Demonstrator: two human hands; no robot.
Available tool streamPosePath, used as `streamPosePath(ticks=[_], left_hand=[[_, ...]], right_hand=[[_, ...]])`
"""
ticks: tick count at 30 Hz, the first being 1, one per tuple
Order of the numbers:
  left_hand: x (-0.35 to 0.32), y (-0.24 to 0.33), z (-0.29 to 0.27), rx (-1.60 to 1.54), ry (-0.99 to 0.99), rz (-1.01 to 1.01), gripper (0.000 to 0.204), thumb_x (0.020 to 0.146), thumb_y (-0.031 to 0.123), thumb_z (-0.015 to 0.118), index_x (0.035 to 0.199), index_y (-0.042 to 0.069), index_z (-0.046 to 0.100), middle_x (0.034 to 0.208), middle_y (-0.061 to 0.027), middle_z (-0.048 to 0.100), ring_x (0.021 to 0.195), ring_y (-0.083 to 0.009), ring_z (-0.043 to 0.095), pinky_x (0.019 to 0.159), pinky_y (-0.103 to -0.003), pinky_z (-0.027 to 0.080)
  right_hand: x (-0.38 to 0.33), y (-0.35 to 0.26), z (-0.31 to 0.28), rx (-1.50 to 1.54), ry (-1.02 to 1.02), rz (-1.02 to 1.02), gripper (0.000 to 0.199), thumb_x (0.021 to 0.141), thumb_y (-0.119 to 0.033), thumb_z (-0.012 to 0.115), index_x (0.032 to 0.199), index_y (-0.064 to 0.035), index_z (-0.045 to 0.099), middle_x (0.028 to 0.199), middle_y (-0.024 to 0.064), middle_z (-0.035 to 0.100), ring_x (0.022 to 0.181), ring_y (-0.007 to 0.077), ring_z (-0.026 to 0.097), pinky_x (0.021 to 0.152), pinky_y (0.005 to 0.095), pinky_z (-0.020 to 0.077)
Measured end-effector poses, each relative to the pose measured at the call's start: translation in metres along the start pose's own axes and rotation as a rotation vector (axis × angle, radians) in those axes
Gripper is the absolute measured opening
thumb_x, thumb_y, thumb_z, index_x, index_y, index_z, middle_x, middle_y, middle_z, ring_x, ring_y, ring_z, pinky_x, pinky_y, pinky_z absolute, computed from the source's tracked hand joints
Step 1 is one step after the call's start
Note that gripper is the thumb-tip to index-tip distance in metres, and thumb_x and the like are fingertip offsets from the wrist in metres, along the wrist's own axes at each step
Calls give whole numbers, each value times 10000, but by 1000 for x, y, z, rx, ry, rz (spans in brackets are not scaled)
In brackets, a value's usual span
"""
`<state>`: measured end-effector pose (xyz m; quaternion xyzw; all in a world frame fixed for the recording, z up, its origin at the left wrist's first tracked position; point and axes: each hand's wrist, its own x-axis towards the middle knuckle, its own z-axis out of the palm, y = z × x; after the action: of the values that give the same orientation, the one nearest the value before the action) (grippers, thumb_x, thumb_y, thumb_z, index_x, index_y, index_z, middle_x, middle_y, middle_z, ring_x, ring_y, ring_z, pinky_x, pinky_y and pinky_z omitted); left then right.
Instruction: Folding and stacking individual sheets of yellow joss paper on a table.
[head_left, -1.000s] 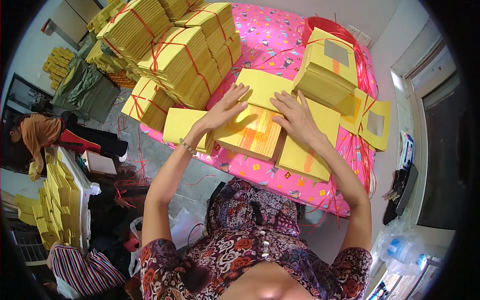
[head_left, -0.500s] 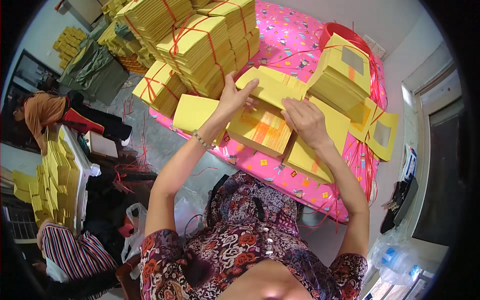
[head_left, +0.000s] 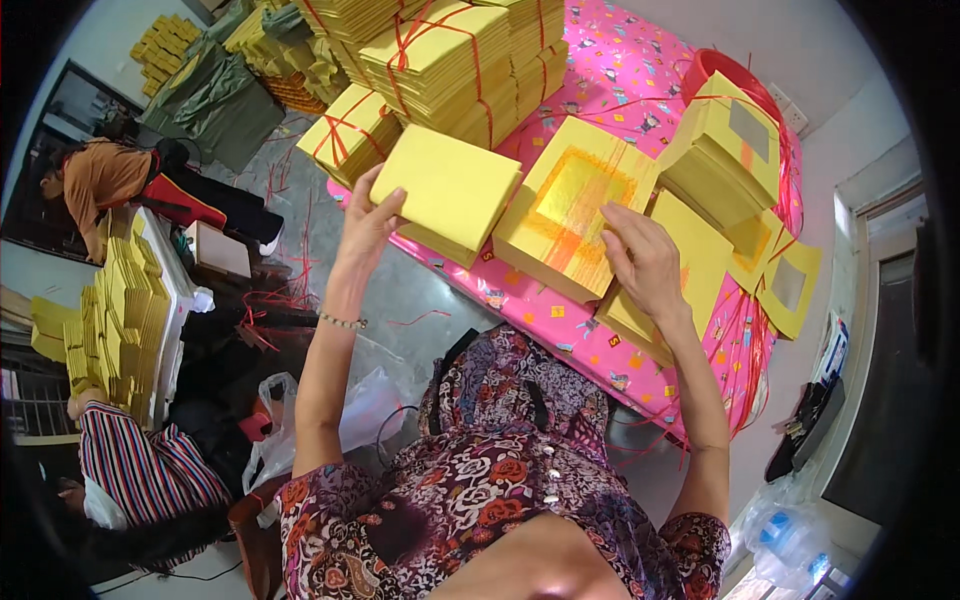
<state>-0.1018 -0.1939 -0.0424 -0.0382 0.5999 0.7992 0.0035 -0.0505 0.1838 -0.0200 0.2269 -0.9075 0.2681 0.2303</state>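
Observation:
My left hand (head_left: 372,215) grips a folded piece of yellow joss paper (head_left: 450,185) by its left edge, thumb on top. The folded paper lies on or just above a low yellow pile at the edge of the pink table. To its right sits a thick stack of yellow joss paper (head_left: 550,225), its top sheet showing a gold square ringed in orange. My right hand (head_left: 645,258) is at the right side of this stack with its fingers stretched out, holding nothing visible. Another yellow stack (head_left: 700,240) is partly hidden behind that hand.
Bundles tied with red string (head_left: 430,65) rise at the back left of the pink patterned cloth (head_left: 625,75). A red basin (head_left: 715,70) and an upright bundle (head_left: 730,140) stand at the right. Other people work by a white table (head_left: 175,290) on the left.
My left hand has carried the folded paper left, off the middle stack, to the left pile. That stack's gold square is now uncovered. My right hand has drawn away from the folded paper.

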Motion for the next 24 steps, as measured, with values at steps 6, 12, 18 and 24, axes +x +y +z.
streamPosePath(ticks=[6,12,18,24], left_hand=[[4,-27,-38,22,60,-35,494,961,41,630,1407,70,418,1249,-97,626,1080,-183,652,839,-301,573],[15,-58,-49,51,79,9,515,934,90,684,1380,45,429,1175,-100,644,968,-169,668,748,-306,584],[16,-66,-51,310,113,10,509,910,128,714,1346,27,472,1053,-62,675,853,-117,649,653,-252,513],[15,-69,-47,490,142,61,538,902,160,732,1358,29,480,1037,-44,667,794,-76,618,617,-213,475]], right_hand=[[-11,11,13,-26,-6,16,278,900,-126,659,1157,-21,670,1145,156,682,1072,332,644,912,425,510],[-13,9,16,-62,-6,20,267,887,-104,664,1139,-17,670,1148,140,665,1081,320,630,924,417,503],[-14,10,19,-63,-3,27,258,883,-91,662,1130,-18,669,1156,129,650,1080,317,623,925,413,500],[-15,11,20,-60,-3,29,255,881,-81,660,1128,-20,670,1150,127,648,1076,318,623,923,415,501]])
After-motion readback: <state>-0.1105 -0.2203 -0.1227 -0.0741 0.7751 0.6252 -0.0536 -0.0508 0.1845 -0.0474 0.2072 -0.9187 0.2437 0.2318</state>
